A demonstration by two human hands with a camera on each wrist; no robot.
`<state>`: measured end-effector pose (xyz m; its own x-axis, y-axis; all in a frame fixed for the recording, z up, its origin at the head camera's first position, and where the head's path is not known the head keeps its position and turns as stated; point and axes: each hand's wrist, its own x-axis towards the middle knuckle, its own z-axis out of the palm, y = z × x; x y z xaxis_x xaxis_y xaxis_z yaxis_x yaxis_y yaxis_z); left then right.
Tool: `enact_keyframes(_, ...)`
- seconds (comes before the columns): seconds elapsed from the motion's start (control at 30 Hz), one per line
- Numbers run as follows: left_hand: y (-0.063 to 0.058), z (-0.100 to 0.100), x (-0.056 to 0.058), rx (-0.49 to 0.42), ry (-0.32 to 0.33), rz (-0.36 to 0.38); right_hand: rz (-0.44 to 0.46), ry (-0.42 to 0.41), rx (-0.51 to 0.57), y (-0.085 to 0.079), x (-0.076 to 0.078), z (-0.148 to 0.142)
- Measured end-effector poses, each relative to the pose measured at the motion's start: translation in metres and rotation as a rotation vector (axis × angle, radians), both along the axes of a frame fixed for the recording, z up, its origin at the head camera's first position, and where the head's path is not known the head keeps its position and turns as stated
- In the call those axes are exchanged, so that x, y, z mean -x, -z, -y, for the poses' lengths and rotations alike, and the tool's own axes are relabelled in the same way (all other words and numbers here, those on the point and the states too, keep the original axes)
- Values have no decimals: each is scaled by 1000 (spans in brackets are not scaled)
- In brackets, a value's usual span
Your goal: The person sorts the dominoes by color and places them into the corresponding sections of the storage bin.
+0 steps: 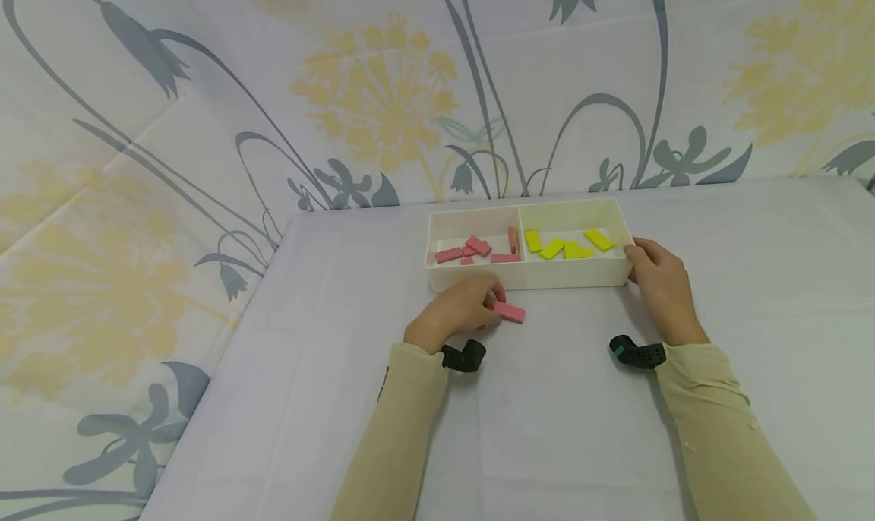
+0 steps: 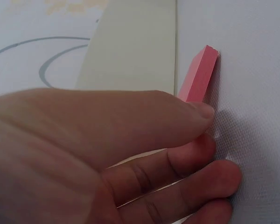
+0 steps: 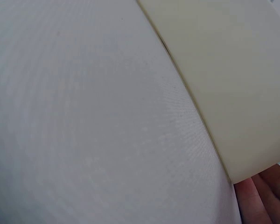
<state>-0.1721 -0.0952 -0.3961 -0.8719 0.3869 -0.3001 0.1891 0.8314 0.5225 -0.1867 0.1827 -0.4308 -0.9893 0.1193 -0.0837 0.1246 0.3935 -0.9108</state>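
Note:
Just in front of a white two-compartment box (image 1: 570,276), my left hand (image 1: 459,308) pinches one end of a small pink block (image 1: 511,313). In the left wrist view the thumb lies over the near end of that block (image 2: 202,77), and its far end sticks out close to the tablecloth. My right hand (image 1: 666,287) grips the right end of the box, thumb at the front corner of the rim. Its fingers (image 3: 268,193) show at the box's corner in the right wrist view. Several pink blocks (image 1: 478,245) lie in the left compartment, several yellow blocks (image 1: 598,239) in the right.
A white cloth (image 1: 547,415) covers the table. Behind the box rises a backdrop (image 1: 410,126) with grey and yellow flower prints, which continues along the left side. Each wrist wears a black camera mount (image 1: 465,356) near the sleeve cuff.

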Motion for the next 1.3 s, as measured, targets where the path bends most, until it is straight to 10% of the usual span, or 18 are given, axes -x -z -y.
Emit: enact_keyframes(1.3, -1, 4, 3, -68, 19, -19, 6, 7, -6, -1, 0, 0)
